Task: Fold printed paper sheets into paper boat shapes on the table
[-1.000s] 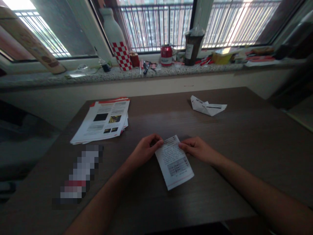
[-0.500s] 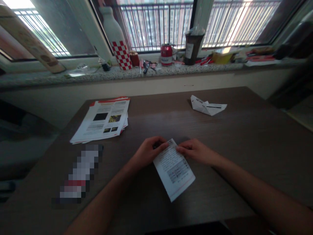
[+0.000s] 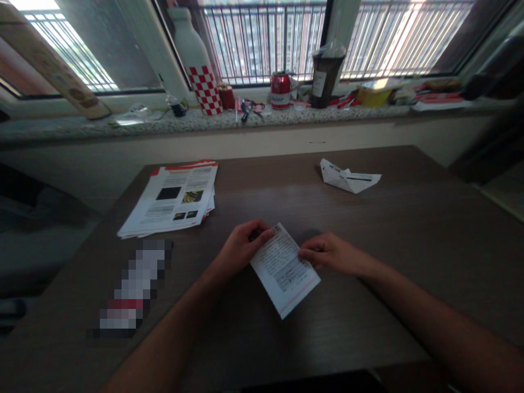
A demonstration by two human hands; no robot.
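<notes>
A folded printed paper [image 3: 285,269] lies on the brown table [image 3: 409,229] in front of me, turned at an angle. My left hand [image 3: 241,246] pinches its far left corner with curled fingers. My right hand [image 3: 329,254] presses closed fingers on its right edge. Further back on the right rests a white folded paper boat [image 3: 349,177].
A stack of printed leaflets [image 3: 174,198] lies at the table's left. A blurred-out object [image 3: 133,289] sits near the left front. The stone windowsill [image 3: 123,128] behind carries a checked bottle [image 3: 198,65], a red can [image 3: 280,90], a dark cup [image 3: 322,75] and small clutter.
The folded paper has turned further clockwise and slid slightly left and away from me. Both hands moved with it, my right hand shifting down along its right edge.
</notes>
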